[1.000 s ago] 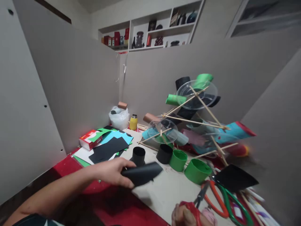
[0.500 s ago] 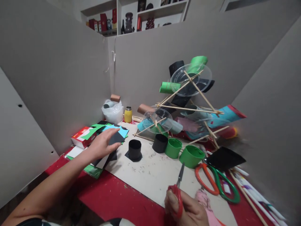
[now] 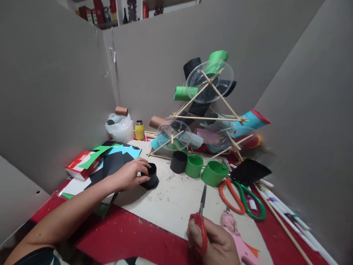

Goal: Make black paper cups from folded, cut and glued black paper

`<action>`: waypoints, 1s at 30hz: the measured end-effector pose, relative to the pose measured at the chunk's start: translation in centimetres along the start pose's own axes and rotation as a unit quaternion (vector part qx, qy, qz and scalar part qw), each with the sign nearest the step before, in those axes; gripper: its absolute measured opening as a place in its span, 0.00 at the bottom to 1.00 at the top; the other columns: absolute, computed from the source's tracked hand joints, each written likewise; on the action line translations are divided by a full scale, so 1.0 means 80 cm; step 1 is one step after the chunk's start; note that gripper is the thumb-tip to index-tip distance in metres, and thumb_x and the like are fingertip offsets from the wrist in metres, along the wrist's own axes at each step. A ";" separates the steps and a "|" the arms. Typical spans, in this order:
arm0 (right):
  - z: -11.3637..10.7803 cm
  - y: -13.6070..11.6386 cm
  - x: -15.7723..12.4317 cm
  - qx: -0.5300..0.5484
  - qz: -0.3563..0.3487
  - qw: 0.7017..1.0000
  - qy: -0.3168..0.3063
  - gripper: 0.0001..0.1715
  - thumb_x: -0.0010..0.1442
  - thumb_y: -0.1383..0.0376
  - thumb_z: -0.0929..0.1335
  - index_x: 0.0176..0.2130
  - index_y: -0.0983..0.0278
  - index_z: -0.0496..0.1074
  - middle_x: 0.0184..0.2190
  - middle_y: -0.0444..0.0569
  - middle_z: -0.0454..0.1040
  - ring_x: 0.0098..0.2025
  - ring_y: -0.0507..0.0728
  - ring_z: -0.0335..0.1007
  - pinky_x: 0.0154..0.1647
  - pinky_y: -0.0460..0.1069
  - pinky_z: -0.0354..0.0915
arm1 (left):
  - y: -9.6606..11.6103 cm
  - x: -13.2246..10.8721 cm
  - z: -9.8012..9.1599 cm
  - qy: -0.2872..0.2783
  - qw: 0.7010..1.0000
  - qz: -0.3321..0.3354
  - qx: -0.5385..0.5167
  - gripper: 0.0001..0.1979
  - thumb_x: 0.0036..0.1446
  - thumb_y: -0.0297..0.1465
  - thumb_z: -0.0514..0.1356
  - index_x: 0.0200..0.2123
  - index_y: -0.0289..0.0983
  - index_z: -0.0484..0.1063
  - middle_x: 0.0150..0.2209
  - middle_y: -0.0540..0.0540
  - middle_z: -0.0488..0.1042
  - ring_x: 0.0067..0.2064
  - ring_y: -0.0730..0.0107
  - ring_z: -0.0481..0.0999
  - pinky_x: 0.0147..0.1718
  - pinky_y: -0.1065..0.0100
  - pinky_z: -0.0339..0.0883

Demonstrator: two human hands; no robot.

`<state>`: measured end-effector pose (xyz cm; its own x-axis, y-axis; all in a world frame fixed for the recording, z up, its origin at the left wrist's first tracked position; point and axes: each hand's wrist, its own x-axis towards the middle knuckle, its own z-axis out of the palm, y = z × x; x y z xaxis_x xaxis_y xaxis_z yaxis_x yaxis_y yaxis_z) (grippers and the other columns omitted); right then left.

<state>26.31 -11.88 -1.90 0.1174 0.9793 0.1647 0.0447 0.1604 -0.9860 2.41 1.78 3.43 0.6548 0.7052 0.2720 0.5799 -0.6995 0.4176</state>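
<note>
My left hand is at the left side of a short black paper tube, its thumb in front and its fingers curled at the rim. The tube stands upright on the pale board, with a small dark base under it. My right hand holds red-handled scissors, with the blades pointing up and away and looking closed. Another black paper tube and two green paper tubes stand in a row beyond the scissors.
Behind the tubes stands a stick frame with clear discs and coloured rolls. Large scissors with orange and green handles and a pink item lie at right. Cut paper and a red box are at left, a yellow jar behind.
My left hand has moved from above the cut paper to the black tube, and its fingers have closed in. My right hand still holds the scissors. The view has shifted.
</note>
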 end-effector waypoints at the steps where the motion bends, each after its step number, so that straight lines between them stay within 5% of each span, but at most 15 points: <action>1: 0.000 -0.001 0.002 0.009 0.019 1.000 0.002 0.30 0.55 0.45 0.69 0.16 0.63 0.65 0.14 0.43 0.62 0.18 0.51 0.54 0.19 0.46 0.52 | 0.000 0.003 0.000 0.003 1.000 0.007 -0.010 0.07 0.57 0.31 0.62 0.27 0.37 0.75 0.44 0.40 0.78 0.54 0.56 0.71 0.52 0.56 0.65; 5: -0.002 0.001 0.016 0.079 0.121 0.989 0.031 0.29 0.54 0.43 0.69 0.20 0.63 0.68 0.12 0.42 0.62 0.17 0.50 0.53 0.18 0.45 0.51 | 0.009 0.012 -0.001 0.065 0.996 0.036 -0.048 0.07 0.59 0.31 0.61 0.30 0.37 0.74 0.42 0.41 0.79 0.54 0.59 0.72 0.53 0.56 0.65; 10: -0.007 0.009 0.039 0.174 0.109 0.976 0.067 0.28 0.54 0.42 0.70 0.33 0.64 0.76 0.18 0.43 0.69 0.22 0.52 0.63 0.23 0.46 0.61 | 0.044 0.013 -0.003 0.186 0.972 0.133 -0.044 0.03 0.58 0.24 0.61 0.35 0.37 0.74 0.43 0.42 0.78 0.56 0.60 0.70 0.54 0.56 0.65; 13: -0.008 0.011 0.046 0.217 0.122 0.966 0.077 0.28 0.53 0.43 0.71 0.41 0.63 0.78 0.36 0.51 0.78 0.33 0.56 0.72 0.30 0.47 0.67 | 0.065 0.012 0.000 0.170 0.968 0.186 -0.016 0.07 0.57 0.21 0.61 0.37 0.37 0.73 0.44 0.41 0.77 0.57 0.58 0.68 0.56 0.54 0.64; 17: -0.011 0.013 0.047 0.226 0.119 0.963 0.090 0.26 0.55 0.44 0.70 0.45 0.59 0.77 0.51 0.53 0.75 0.51 0.63 0.70 0.44 0.53 0.69 | 0.080 0.012 0.012 0.130 0.964 0.230 0.037 0.06 0.57 0.21 0.59 0.38 0.34 0.72 0.45 0.38 0.77 0.57 0.55 0.68 0.57 0.53 0.63; 24: -0.016 0.011 0.036 0.168 0.092 0.978 0.082 0.25 0.58 0.45 0.68 0.45 0.57 0.78 0.51 0.51 0.76 0.52 0.64 0.68 0.54 0.58 0.61 | 0.074 0.009 0.053 0.041 0.982 0.168 0.081 0.08 0.60 0.24 0.55 0.30 0.35 0.72 0.27 0.46 0.77 0.38 0.64 0.78 0.58 0.55 0.63; 27: -0.015 0.008 0.035 0.163 0.103 0.979 0.062 0.25 0.57 0.45 0.69 0.45 0.59 0.78 0.50 0.52 0.76 0.51 0.64 0.69 0.54 0.58 0.61 | 0.071 0.002 0.056 0.022 0.984 0.154 0.089 0.05 0.60 0.30 0.58 0.35 0.36 0.73 0.34 0.43 0.79 0.47 0.56 0.77 0.55 0.52 0.66; 30: -0.014 0.005 0.037 0.166 0.097 0.979 0.062 0.24 0.57 0.46 0.69 0.44 0.59 0.78 0.50 0.51 0.77 0.50 0.63 0.70 0.54 0.57 0.62 | 0.074 -0.005 0.042 0.028 0.984 0.148 0.097 0.14 0.59 0.35 0.60 0.48 0.36 0.70 0.47 0.40 0.78 0.58 0.50 0.69 0.55 0.50 0.64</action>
<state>27.80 -9.06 -1.80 0.2112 0.9764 -0.0457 -0.3135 0.0234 -0.9493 7.19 -3.02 2.89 0.7844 0.4690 0.4058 0.4530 -0.8802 0.1416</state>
